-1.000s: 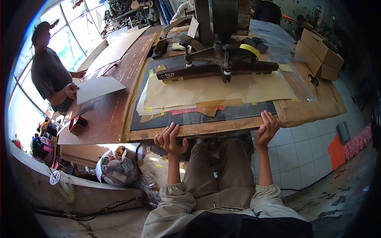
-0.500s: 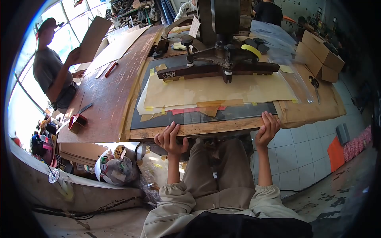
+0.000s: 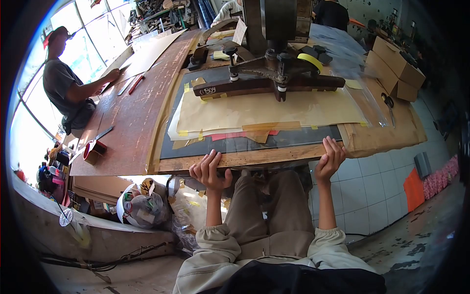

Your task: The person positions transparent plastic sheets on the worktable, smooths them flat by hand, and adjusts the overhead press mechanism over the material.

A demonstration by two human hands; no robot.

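My left hand [image 3: 210, 170] rests on the wooden front edge [image 3: 254, 158] of the press table, fingers stretched over it and thumb apart. Farther right, my right hand [image 3: 330, 159] lies on the same edge near the corner, fingers loosely bent and holding nothing. Beyond them, a dark mat [image 3: 235, 147] carries a tan sheet [image 3: 274, 111] with bits of yellow tape. Red and brown pieces show under the sheet's near side. A dark press bar [image 3: 267, 88] marked with white letters stands over the sheet's far part, hung from a metal press head [image 3: 279, 29].
At left, a person [image 3: 68, 88] stands by a reddish-brown table [image 3: 132, 117] with a red-handled cutter [image 3: 136, 84] and a tape dispenser [image 3: 94, 151]. Scissors [image 3: 388, 107] and a cardboard box [image 3: 394, 68] are at right. A bag-lined bin [image 3: 144, 206] stands below left.
The person at left has lowered a brown board from upright toward the table. My hands and the sheet under the press bar stay where they were.
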